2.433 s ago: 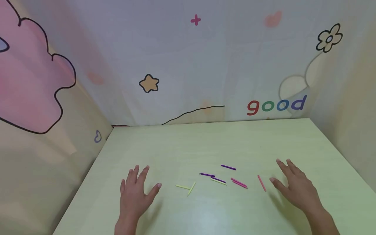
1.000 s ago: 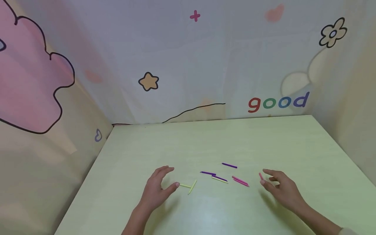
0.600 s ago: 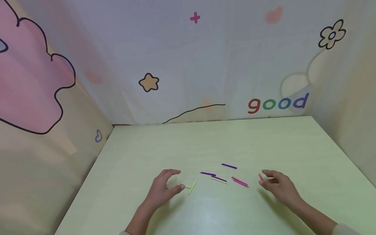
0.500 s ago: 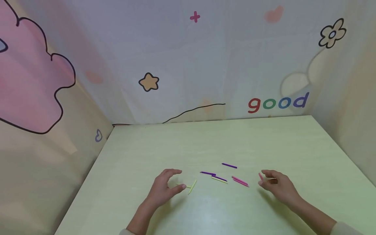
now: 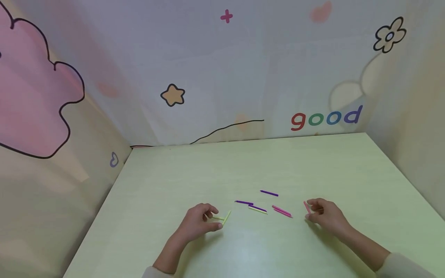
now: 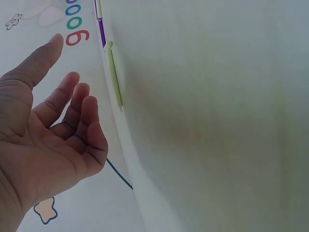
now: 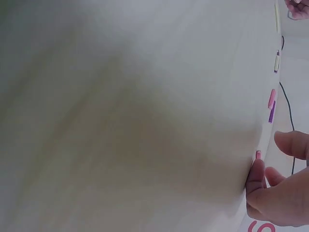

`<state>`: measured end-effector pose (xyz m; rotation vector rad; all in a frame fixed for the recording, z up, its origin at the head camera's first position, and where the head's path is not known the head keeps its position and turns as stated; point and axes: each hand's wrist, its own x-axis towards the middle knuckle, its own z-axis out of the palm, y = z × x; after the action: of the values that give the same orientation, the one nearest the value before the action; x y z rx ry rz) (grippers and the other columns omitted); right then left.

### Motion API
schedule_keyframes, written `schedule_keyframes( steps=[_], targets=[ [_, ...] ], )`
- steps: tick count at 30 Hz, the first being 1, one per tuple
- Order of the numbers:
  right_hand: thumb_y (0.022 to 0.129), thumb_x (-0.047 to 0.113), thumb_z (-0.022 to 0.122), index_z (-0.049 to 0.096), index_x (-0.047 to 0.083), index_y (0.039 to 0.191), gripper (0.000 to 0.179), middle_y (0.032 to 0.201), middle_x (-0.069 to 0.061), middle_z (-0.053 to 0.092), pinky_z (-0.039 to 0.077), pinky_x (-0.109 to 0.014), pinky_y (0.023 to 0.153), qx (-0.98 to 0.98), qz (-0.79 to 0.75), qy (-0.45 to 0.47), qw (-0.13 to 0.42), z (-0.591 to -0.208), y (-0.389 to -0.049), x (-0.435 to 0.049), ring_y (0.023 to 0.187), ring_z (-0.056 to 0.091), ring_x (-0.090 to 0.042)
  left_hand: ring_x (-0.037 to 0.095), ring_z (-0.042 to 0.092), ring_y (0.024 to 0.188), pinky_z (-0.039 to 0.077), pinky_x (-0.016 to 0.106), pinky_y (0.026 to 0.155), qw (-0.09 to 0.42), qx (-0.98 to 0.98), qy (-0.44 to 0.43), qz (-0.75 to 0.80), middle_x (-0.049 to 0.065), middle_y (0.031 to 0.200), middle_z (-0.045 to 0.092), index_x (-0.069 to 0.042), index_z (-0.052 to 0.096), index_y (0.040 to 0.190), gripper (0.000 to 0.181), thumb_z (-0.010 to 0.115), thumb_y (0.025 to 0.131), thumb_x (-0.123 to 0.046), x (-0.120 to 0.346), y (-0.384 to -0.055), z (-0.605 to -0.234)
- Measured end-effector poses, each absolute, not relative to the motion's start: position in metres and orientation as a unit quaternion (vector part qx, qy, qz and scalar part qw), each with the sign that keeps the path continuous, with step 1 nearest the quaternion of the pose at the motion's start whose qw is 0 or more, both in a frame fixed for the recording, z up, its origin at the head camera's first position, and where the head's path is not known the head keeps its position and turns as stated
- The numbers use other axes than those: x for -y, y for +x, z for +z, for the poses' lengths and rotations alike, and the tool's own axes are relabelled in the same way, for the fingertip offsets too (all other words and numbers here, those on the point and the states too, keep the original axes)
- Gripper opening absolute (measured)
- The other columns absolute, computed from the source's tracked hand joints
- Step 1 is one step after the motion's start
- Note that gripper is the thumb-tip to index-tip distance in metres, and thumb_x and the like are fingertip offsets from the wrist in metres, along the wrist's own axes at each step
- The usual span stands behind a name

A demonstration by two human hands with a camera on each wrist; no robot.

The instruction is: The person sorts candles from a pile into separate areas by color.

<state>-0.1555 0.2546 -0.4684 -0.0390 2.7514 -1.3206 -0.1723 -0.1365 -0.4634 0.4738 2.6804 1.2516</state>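
My left hand [image 5: 199, 223] reaches in over two yellow candles, its fingers loosely bent and the thumb apart from them. One thin yellow candle [image 5: 226, 217] lies slanted by the thumb tip; the second yellow candle [image 5: 218, 218] meets it and is partly hidden behind the fingers. The left wrist view shows the palm with nothing in it, and a yellow candle [image 6: 115, 77] on the table beyond. On the right, my right hand [image 5: 328, 216] has its thumb and index finger around a pink candle [image 5: 307, 207] lying on the table, fingertips right at its two ends.
Between the hands lie two pink candles [image 5: 282, 211] side by side, a purple candle [image 5: 244, 202], another purple candle [image 5: 258, 208] against a yellow candle [image 5: 257, 210], and a third purple candle [image 5: 269, 193] farther back. A printed cloth [image 5: 215, 77] hangs behind the pale table [image 5: 194, 170].
My left hand has moved right and inward, from beside the yellow candles to over them, its fingers bending. My right hand has come left to the lone pink candle, thumb and index finger drawing closer around it.
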Motion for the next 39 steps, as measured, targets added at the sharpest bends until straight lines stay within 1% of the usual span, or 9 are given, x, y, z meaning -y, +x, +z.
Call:
schedule_keyframes(
  steps=[8,14,21,25,32,39],
  targets=[
    [0.075,0.004,0.072,0.058,-0.009,0.11,0.041,0.091,-0.01,0.06,0.044,-0.031,0.065,-0.908,-0.416,-0.019,0.039,-0.469,-0.159,-0.251,0.084,0.054,-0.025,0.013,0.05,0.07,0.043,0.028,0.062,0.1,-0.893,0.176,0.403,-0.001,0.076,0.055,-0.008,0.065,0.09,0.029,0.081,0.07,-0.021,0.13,-0.175,-0.467],
    [0.073,0.0,0.071,0.058,-0.01,0.109,0.04,0.087,-0.008,0.058,0.044,-0.027,0.058,-0.909,-0.414,-0.015,0.045,-0.467,-0.162,-0.251,0.08,0.052,-0.023,0.011,0.049,0.064,0.042,0.027,0.059,0.121,-0.9,0.176,0.381,-0.004,0.069,0.053,-0.006,0.065,0.087,0.025,0.081,0.069,-0.014,0.126,-0.177,-0.467],
    [0.073,-0.005,0.068,0.062,-0.009,0.101,0.029,0.081,-0.006,0.057,0.044,-0.026,0.054,-0.908,-0.416,-0.026,0.048,-0.466,-0.162,-0.252,0.074,0.052,-0.02,0.012,0.049,0.061,0.042,0.027,0.056,0.144,-0.901,0.15,0.381,-0.002,0.067,0.053,-0.005,0.064,0.086,0.023,0.08,0.07,-0.008,0.123,-0.181,-0.469],
    [0.075,-0.006,0.066,0.063,-0.008,0.1,0.026,0.079,-0.005,0.057,0.043,-0.025,0.053,-0.908,-0.413,-0.03,0.055,-0.467,-0.164,-0.254,0.074,0.05,-0.02,0.012,0.048,0.059,0.041,0.026,0.056,0.139,-0.904,0.158,0.371,-0.002,0.065,0.053,-0.006,0.064,0.085,0.021,0.079,0.071,-0.006,0.12,-0.182,-0.47],
    [0.076,-0.009,0.061,0.066,-0.004,0.1,0.025,0.077,-0.004,0.056,0.042,-0.026,0.052,-0.91,-0.407,-0.042,0.061,-0.471,-0.168,-0.254,0.071,0.048,-0.019,0.009,0.045,0.059,0.038,0.026,0.058,0.117,-0.913,0.182,0.346,-0.004,0.062,0.05,-0.008,0.065,0.082,0.015,0.071,0.072,0.002,0.116,-0.184,-0.472],
    [0.075,-0.008,0.057,0.068,-0.001,0.096,0.025,0.076,-0.002,0.055,0.039,-0.028,0.057,-0.917,-0.39,-0.06,0.061,-0.471,-0.168,-0.254,0.071,0.045,-0.019,0.01,0.044,0.06,0.037,0.025,0.058,0.126,-0.914,0.185,0.339,-0.004,0.062,0.049,-0.009,0.066,0.081,0.019,0.064,0.072,0.006,0.115,-0.185,-0.472]
  ],
)
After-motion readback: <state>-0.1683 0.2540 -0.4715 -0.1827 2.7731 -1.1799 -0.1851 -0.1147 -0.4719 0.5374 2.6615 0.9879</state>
